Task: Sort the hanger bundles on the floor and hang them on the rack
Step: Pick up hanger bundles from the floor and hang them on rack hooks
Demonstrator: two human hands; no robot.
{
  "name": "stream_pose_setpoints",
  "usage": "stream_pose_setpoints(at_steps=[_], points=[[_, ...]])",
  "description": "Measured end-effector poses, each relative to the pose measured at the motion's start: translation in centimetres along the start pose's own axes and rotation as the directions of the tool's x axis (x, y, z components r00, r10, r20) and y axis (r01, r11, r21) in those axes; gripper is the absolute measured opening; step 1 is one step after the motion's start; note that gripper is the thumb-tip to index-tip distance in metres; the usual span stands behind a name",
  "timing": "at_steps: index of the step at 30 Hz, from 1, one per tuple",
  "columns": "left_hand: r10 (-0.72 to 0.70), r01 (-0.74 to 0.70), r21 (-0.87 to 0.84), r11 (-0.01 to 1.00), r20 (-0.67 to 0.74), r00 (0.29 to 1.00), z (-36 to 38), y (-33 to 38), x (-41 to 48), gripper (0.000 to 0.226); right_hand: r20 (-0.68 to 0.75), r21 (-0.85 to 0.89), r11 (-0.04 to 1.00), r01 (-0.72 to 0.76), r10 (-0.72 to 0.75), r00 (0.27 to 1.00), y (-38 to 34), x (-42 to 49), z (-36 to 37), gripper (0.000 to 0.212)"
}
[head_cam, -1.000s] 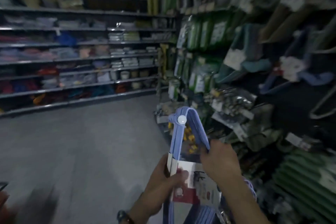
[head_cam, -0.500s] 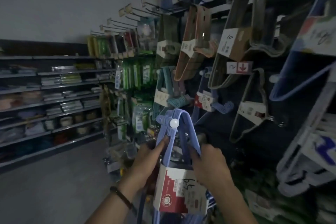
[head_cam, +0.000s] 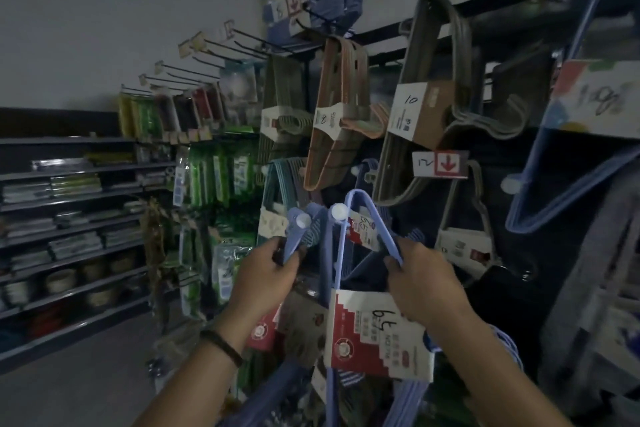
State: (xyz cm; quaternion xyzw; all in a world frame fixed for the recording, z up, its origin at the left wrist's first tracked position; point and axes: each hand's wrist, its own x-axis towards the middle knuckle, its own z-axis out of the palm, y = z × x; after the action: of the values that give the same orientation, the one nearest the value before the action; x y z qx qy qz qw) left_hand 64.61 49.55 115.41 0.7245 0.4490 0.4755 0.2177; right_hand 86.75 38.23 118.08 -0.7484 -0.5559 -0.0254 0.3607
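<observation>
I hold two bundles of light blue hangers in front of the hanger rack (head_cam: 460,0). My left hand (head_cam: 266,274) grips the left blue bundle (head_cam: 301,236) near its white-capped top. My right hand (head_cam: 422,277) grips the arm of the right blue bundle (head_cam: 356,211), whose red and white label (head_cam: 377,336) hangs below my wrist. The two bundles are held slightly apart, their tops raised toward the rack's pegs. Their lower ends drop out of view at the bottom.
Brown (head_cam: 339,114), grey (head_cam: 426,104) and blue (head_cam: 568,156) hanger bundles hang on the rack ahead and right. A price tag with a red arrow (head_cam: 440,165) sits on a peg. Empty hooks (head_cam: 214,48) jut out upper left. Green packets (head_cam: 221,177) and store shelves (head_cam: 69,218) lie left.
I turned from the aisle toward the rack and raised the hangers. What I held together as one bunch is now split, one bundle in each hand.
</observation>
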Motion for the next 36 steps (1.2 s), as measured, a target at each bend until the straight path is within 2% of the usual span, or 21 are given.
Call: stream_pose_setpoints(at_steps=[5, 8, 13, 17, 21, 24, 29, 33, 36], points=[[0.065, -0.060, 0.056, 0.997, -0.095, 0.993, -1.5, -3.6, 6.5, 0.035, -0.050, -0.042, 0.999, -0.014, 0.012, 0.999, -2.6, 5.6, 2.3, 0.009], [0.101, -0.092, 0.085, 0.992, -0.111, 0.989, -2.9, -5.8, 10.4, 0.026, -0.070, -0.111, 0.993, -0.028, 0.020, 0.997, -5.2, 8.4, 4.4, 0.007], [0.211, -0.204, 0.063, 0.977, -0.164, 0.964, -4.3, -7.8, 15.7, 0.012, -0.145, -0.273, 0.962, -0.016, -0.025, 0.989, -8.9, 12.6, 7.7, 0.036], [0.241, -0.240, 0.028, 0.970, -0.180, 0.954, -4.8, -8.9, 18.6, 0.018, -0.240, -0.336, 0.934, -0.120, 0.038, 0.970, -10.3, 15.0, 9.3, 0.044], [0.262, -0.272, -0.055, 0.961, -0.133, 0.956, -4.6, -9.7, 20.6, 0.015, -0.292, -0.290, 0.920, -0.263, 0.177, 0.940, -9.0, 16.6, 10.3, 0.032], [0.285, -0.294, -0.076, 0.953, -0.117, 0.951, -3.6, -9.7, 21.7, 0.014, -0.316, -0.263, 0.898, -0.352, 0.264, 0.911, -7.4, 18.2, 11.1, 0.033], [0.347, -0.345, 0.041, 0.938, -0.152, 0.925, -3.1, -9.8, 23.3, 0.017, -0.347, -0.242, 0.898, -0.368, 0.274, 0.897, -5.2, 20.6, 13.2, 0.018], [0.333, -0.330, 0.044, 0.943, -0.168, 0.928, -3.5, -10.0, 23.9, 0.021, -0.329, -0.210, 0.888, -0.409, 0.330, 0.885, -3.3, 21.8, 14.6, 0.032], [0.351, -0.352, 0.018, 0.936, -0.137, 0.926, -2.5, -9.7, 23.8, 0.018, -0.357, -0.149, 0.902, -0.404, 0.332, 0.873, -2.7, 22.9, 15.1, 0.033]])
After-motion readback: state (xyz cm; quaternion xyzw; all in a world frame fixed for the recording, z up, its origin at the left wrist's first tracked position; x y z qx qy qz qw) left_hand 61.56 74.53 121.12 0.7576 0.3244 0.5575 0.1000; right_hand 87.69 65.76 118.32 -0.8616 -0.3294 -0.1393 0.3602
